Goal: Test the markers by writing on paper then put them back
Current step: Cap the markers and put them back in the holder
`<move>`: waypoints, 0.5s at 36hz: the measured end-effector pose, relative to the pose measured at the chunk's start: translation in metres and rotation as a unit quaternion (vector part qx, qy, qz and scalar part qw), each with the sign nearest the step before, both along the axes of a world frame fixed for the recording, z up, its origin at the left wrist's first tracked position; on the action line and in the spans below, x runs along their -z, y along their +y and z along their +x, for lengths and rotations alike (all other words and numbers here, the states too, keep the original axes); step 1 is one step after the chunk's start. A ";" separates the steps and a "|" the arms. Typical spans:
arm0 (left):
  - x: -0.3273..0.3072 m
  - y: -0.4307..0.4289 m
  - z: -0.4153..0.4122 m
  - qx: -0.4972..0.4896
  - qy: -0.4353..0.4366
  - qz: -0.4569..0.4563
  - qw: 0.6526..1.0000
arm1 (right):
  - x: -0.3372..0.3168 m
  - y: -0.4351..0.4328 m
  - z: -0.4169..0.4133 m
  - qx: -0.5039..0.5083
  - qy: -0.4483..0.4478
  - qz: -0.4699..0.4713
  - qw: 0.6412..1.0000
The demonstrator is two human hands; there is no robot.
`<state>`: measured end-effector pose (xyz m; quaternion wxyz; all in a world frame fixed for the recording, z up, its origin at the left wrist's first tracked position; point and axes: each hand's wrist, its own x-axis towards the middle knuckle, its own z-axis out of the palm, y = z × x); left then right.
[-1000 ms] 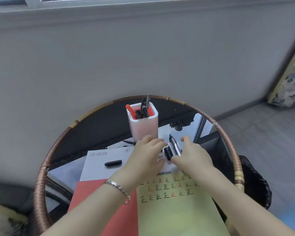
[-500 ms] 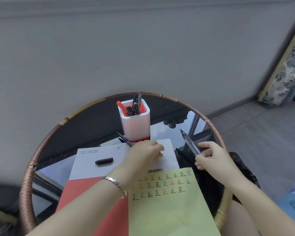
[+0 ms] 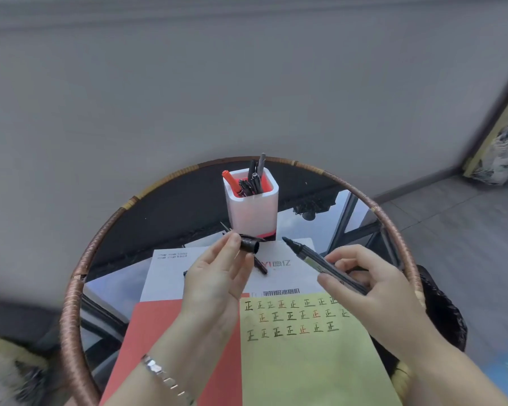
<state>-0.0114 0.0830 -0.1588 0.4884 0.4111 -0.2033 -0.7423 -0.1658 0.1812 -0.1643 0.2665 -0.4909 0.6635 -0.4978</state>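
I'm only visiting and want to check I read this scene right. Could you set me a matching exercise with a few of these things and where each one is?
Things:
1. black cap
2. uncapped marker
3. red marker
4. yellow paper

Places:
a. standing in the white cup
b. held in the right hand
c. lying flat, with rows of written characters
d. held at the fingertips of the left hand

Pairs: 1-d, 2-b, 3-a, 4-c.

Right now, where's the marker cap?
Head view, centre: the cap is pinched by the left hand, just in front of the pen holder, left of the tip of the uncapped marker.
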 end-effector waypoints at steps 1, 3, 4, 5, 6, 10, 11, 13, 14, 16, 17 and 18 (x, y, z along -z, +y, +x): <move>0.001 0.001 0.001 -0.001 0.001 -0.007 1.000 | 0.001 0.000 0.002 -0.010 0.005 -0.004 1.000; 0.003 0.003 0.004 0.000 0.005 -0.021 1.000 | 0.004 0.000 0.003 -0.020 0.032 -0.008 0.999; 0.004 0.005 0.004 0.002 0.005 -0.028 1.000 | 0.005 0.000 0.003 -0.022 0.048 -0.009 0.999; 0.003 0.007 0.005 0.006 0.003 -0.034 0.999 | 0.006 0.000 0.003 -0.024 0.061 -0.009 0.998; 0.003 0.008 0.005 0.010 0.001 -0.042 0.999 | 0.007 0.000 0.003 -0.024 0.070 -0.009 0.997; 0.001 0.015 0.005 0.024 -0.021 -0.081 0.996 | 0.008 -0.001 0.003 -0.027 0.093 -0.014 0.995; 0.000 0.016 0.005 0.027 -0.035 -0.094 0.995 | 0.007 -0.001 0.003 -0.026 0.098 -0.018 0.995; 0.001 0.020 0.004 0.035 -0.067 -0.123 0.990 | 0.005 0.000 0.004 -0.024 0.118 -0.027 0.992; 0.002 0.022 0.003 0.040 -0.085 -0.138 0.986 | 0.004 0.000 0.005 -0.026 0.131 -0.030 0.991; 0.003 0.025 0.000 0.050 -0.125 -0.166 0.977 | 0.003 0.001 0.006 -0.036 0.162 -0.036 0.986; 0.003 0.026 -0.001 0.054 -0.143 -0.178 0.972 | 0.002 0.001 0.006 -0.038 0.174 -0.039 0.983; 0.003 0.027 -0.002 0.058 -0.159 -0.190 0.967 | 0.002 0.001 0.006 -0.036 0.181 -0.044 0.982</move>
